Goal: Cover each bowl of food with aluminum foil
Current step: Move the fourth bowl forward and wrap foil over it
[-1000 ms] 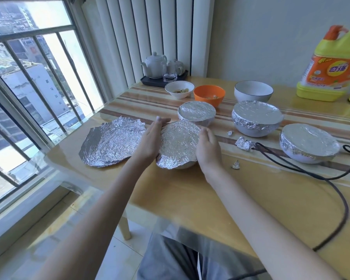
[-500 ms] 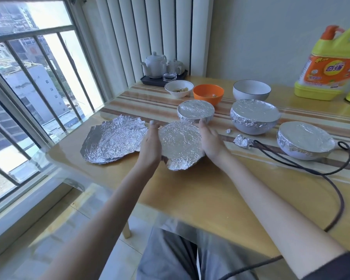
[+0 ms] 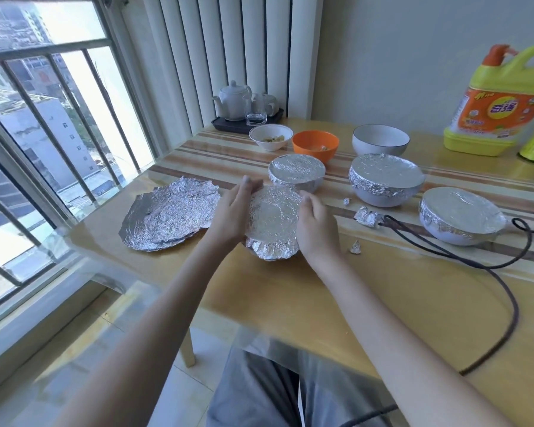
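Since the earlier frame the near foil flap is lying folded under, and the left hand and right hand, fingers loosely curved, are pressing the foil sheet around the bowl at the counter's near-centre, at 8 o'clock from the three wrapped bowls; next, likely crimping the far rim.

Crinkled foil sheet drapes the near bowl; three foil-covered bowls sit behind, three uncovered.

table | bowls | loose foil | cable | detergent jug
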